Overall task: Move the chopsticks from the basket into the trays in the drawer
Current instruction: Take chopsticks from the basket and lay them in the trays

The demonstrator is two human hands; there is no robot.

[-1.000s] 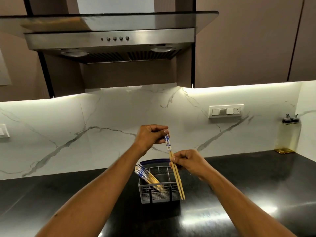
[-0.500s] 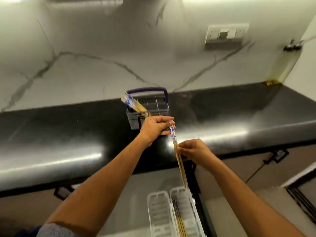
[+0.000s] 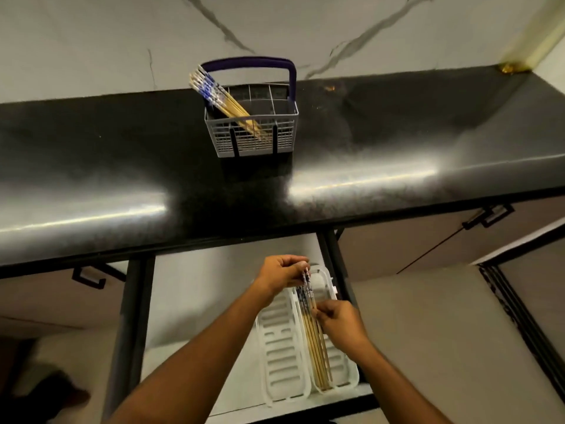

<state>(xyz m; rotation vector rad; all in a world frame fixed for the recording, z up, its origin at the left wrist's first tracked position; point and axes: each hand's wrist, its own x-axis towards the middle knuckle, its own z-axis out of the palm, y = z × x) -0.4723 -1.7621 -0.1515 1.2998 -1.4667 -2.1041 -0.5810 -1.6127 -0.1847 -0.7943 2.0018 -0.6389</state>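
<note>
Right hand [image 3: 339,324]: nearest; fingers curled, pinching the held chopsticks [image 3: 308,296] at mid-length.
Left hand [image 3: 282,273]: just beyond, fingertips pinching the blue-patterned top ends of the same pair.
Held chopsticks: over the right tray [image 3: 342,367]; long axis runs near to far, patterned ends pointing away toward the counter, plain ends toward the person; whether they touch the tray's contents cannot be told.
Right tray: already holds several chopsticks lying lengthwise along it.
Left tray [image 3: 282,353]: white, touching the right tray's side.
Drawer [image 3: 195,301]: pulled open below the counter edge.
Counter [image 3: 397,142]: dark, glossy.
Basket [image 3: 253,130]: grey with purple handle, on the counter; a bundle of chopsticks [image 3: 220,97] leans in it, patterned ends up and to the left.
</note>
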